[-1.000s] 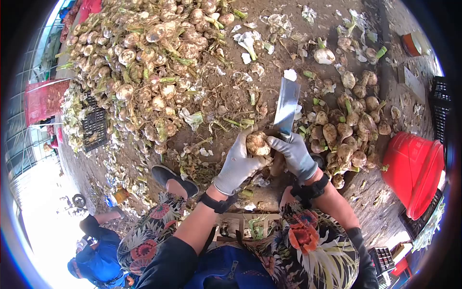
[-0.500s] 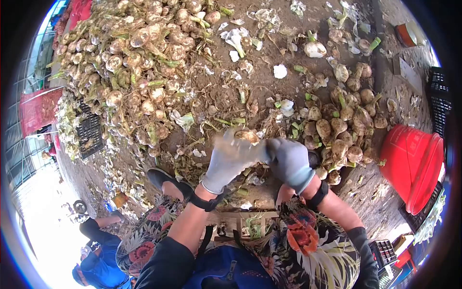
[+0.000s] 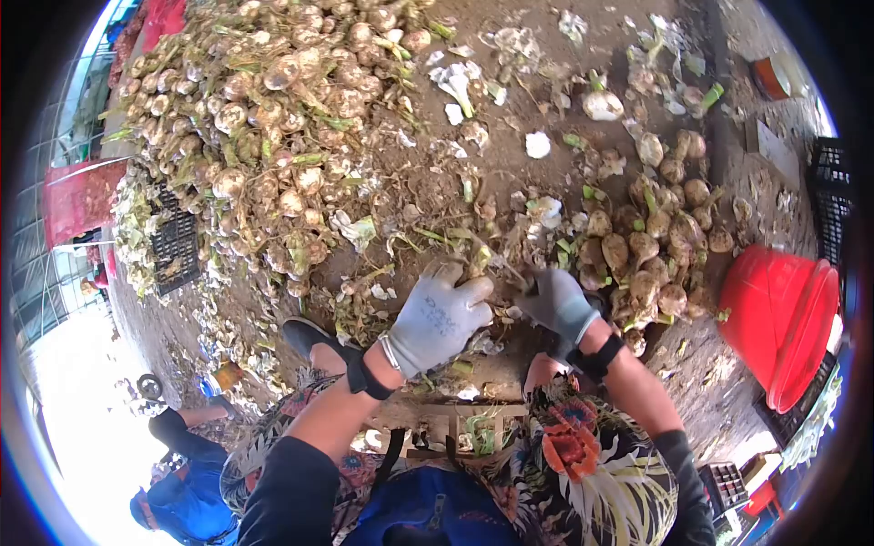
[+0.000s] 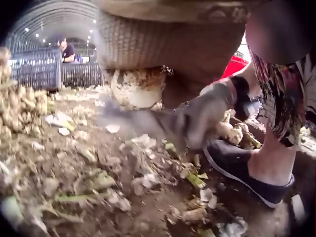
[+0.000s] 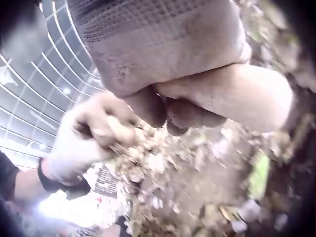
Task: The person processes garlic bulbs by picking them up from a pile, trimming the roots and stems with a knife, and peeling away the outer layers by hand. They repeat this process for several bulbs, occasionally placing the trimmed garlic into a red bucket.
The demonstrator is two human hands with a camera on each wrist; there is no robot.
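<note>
My gloved left hand [image 3: 442, 314] grips a dirt-covered garlic bulb [image 4: 138, 89] whose stem [image 3: 478, 257] sticks up past the fingers in the head view. Close to its right, my gloved right hand [image 3: 560, 305] holds a knife by its thick, pale handle [image 5: 237, 94]. Motion blurs the knife blade [image 4: 133, 121] in the left wrist view, where it reaches across just below the bulb. Much of the bulb is hidden behind the left glove in the head view.
A big heap of garlic [image 3: 273, 118] covers the ground at the left. Bulbs with short stems [image 3: 651, 246] are piled right of my hands, by a red bucket [image 3: 778, 323]. Peelings litter the soil, and another person in blue [image 3: 191, 496] is at lower left.
The knife blade no longer points up and away; it is blurred beside the bulb. My left hand has turned over, back upward, bringing the bulb's stem into view. The right hand has shifted slightly.
</note>
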